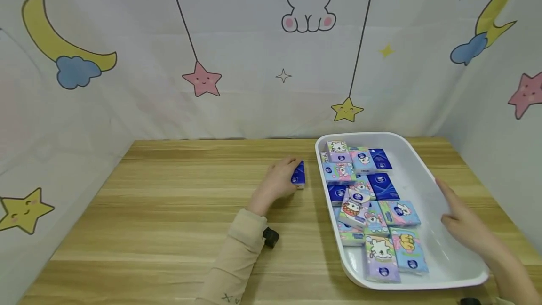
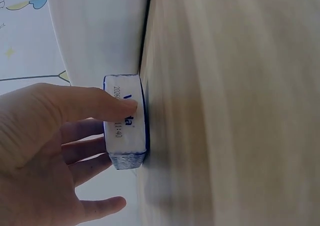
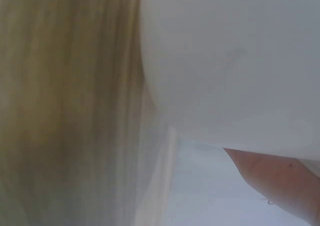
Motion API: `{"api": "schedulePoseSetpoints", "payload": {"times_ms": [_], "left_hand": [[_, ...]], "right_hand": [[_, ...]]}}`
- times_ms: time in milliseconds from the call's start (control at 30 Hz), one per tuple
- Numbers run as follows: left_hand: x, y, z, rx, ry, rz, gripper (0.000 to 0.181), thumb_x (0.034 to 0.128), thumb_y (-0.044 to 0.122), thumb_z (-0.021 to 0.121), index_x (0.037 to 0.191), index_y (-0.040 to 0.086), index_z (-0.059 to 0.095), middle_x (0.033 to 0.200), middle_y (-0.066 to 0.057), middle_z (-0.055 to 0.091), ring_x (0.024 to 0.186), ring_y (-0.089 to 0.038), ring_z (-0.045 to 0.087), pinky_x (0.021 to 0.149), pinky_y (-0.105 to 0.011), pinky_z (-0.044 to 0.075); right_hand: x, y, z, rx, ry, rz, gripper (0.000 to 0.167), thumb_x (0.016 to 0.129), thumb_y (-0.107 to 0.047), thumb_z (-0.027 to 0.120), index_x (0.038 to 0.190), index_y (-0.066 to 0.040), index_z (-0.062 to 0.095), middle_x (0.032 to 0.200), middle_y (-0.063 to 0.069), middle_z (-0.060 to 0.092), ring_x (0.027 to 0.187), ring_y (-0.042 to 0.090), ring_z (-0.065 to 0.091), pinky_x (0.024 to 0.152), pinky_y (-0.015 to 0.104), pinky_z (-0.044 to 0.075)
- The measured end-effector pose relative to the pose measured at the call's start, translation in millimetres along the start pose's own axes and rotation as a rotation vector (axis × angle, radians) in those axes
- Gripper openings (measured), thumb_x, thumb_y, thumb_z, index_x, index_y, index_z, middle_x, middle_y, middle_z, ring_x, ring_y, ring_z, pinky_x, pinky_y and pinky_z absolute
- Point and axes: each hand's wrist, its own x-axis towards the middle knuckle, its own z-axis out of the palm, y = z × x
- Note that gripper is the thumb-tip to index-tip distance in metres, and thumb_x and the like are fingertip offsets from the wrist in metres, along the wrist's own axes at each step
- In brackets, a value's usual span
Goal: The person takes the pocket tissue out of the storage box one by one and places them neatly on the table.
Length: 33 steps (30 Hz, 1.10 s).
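In the head view my left hand (image 1: 276,181) pinches a small dark-blue tissue pack (image 1: 299,175) on the table, left of the white plastic tub (image 1: 408,154). The left wrist view shows the thumb across the white printed end of this tissue pack (image 2: 127,143), with fingers on its far side. My right hand (image 1: 472,227) holds the tub's right rim. Up close in the right wrist view, one finger (image 3: 275,178) shows beside the tub's outer wall (image 3: 225,70); the other fingers are hidden. Inside the tub lie several tissue packs, pastel cartoon ones (image 1: 402,213) and dark-blue ones (image 1: 383,186).
The wooden table (image 1: 169,201) meets a white cloth backdrop (image 1: 254,116) with stars, moons and a rabbit at its far edge. Cloth also hangs at both sides. Packs fill the tub's left part, some stacked; bare white floor shows along its right side.
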Motion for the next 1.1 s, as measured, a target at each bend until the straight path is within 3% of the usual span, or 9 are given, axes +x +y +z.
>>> {"api": "schedulePoseSetpoints", "payload": {"times_ms": [233, 300, 400, 433, 500, 667, 733, 867, 1100], "left_hand": [[0.2, -1.4, 1.5, -0.010, 0.000, 0.005, 0.073, 0.0820, 0.009, 0.069, 0.147, 0.008, 0.037, 0.152, -0.011, 0.039, 0.139, -0.030, 0.039, 0.114, -0.054, 0.031], [-0.1, -2.0, 1.7, -0.009, 0.001, 0.004, 0.073, 0.0821, 0.009, 0.069, 0.147, 0.008, 0.037, 0.152, -0.011, 0.039, 0.139, -0.030, 0.040, 0.113, -0.052, 0.033], [-0.7, -2.1, 2.1, -0.004, 0.002, 0.002, 0.072, 0.0824, 0.010, 0.070, 0.147, 0.008, 0.038, 0.152, -0.011, 0.039, 0.138, -0.030, 0.040, 0.113, -0.050, 0.035], [-0.7, -1.7, 2.2, -0.001, 0.003, 0.003, 0.072, 0.0823, 0.010, 0.070, 0.147, 0.008, 0.038, 0.151, -0.012, 0.039, 0.138, -0.030, 0.040, 0.113, -0.049, 0.035], [-0.6, -0.8, 2.6, -0.002, 0.002, 0.007, 0.072, 0.0822, 0.010, 0.070, 0.147, 0.007, 0.038, 0.152, -0.012, 0.039, 0.139, -0.030, 0.040, 0.113, -0.048, 0.035], [0.6, 0.8, 4.1, -0.024, -0.001, 0.020, 0.073, 0.0814, 0.010, 0.070, 0.147, 0.006, 0.038, 0.152, -0.013, 0.038, 0.140, -0.030, 0.038, 0.114, -0.046, 0.036], [0.8, 0.7, 4.0, -0.039, -0.004, 0.018, 0.074, 0.0814, 0.011, 0.070, 0.147, 0.007, 0.037, 0.153, -0.013, 0.037, 0.141, -0.030, 0.037, 0.114, -0.045, 0.035], [-0.7, 1.1, 0.2, -0.066, -0.009, 0.011, 0.074, 0.0834, 0.016, 0.070, 0.148, 0.008, 0.036, 0.155, -0.012, 0.034, 0.145, -0.029, 0.029, 0.117, -0.045, 0.031], [-4.0, 1.0, -5.6, -0.056, -0.010, -0.008, 0.074, 0.0846, 0.022, 0.071, 0.148, 0.010, 0.036, 0.156, -0.009, 0.033, 0.147, -0.027, 0.025, 0.118, -0.045, 0.029]], "right_hand": [[0.0, 2.0, 0.3, 0.023, -0.013, 0.020, 0.079, 0.087, 0.016, 0.032, 0.153, -0.004, -0.006, 0.151, 0.040, -0.001, 0.133, 0.065, 0.006, 0.112, 0.018, -0.012], [0.7, 2.2, 0.1, 0.016, -0.012, 0.019, 0.080, 0.086, 0.015, 0.033, 0.153, -0.004, -0.005, 0.152, 0.040, 0.001, 0.133, 0.064, 0.006, 0.108, 0.009, -0.010], [1.9, 1.9, -0.3, 0.027, -0.024, 0.034, 0.080, 0.086, 0.014, 0.032, 0.154, -0.005, -0.007, 0.152, 0.039, -0.002, 0.133, 0.065, 0.005, 0.116, 0.024, -0.010], [2.0, 1.9, -0.8, 0.021, -0.028, 0.045, 0.080, 0.086, 0.013, 0.032, 0.154, -0.006, -0.007, 0.152, 0.039, -0.002, 0.133, 0.065, 0.006, 0.114, 0.019, -0.009], [2.0, 1.9, -1.7, 0.026, -0.038, 0.064, 0.080, 0.087, 0.013, 0.032, 0.153, -0.007, -0.008, 0.153, 0.038, -0.003, 0.133, 0.065, 0.005, 0.119, 0.035, -0.008], [0.6, 3.6, -2.7, 0.018, -0.027, 0.071, 0.080, 0.087, 0.014, 0.032, 0.153, -0.006, -0.008, 0.152, 0.038, -0.004, 0.132, 0.066, 0.005, 0.114, 0.057, -0.010], [0.1, 4.0, -2.2, 0.017, -0.021, 0.066, 0.081, 0.086, 0.015, 0.033, 0.153, -0.006, -0.008, 0.152, 0.038, -0.004, 0.131, 0.067, 0.007, 0.113, 0.057, -0.010], [0.4, 4.3, -1.8, 0.013, -0.028, 0.090, 0.083, 0.085, 0.014, 0.034, 0.153, -0.007, -0.009, 0.152, 0.038, -0.003, 0.128, 0.069, 0.012, 0.106, 0.072, 0.001], [3.7, 0.8, -2.7, 0.013, -0.036, 0.090, 0.083, 0.086, 0.014, 0.034, 0.153, -0.006, -0.009, 0.152, 0.039, -0.003, 0.128, 0.069, 0.012, 0.104, 0.074, 0.005]]}}
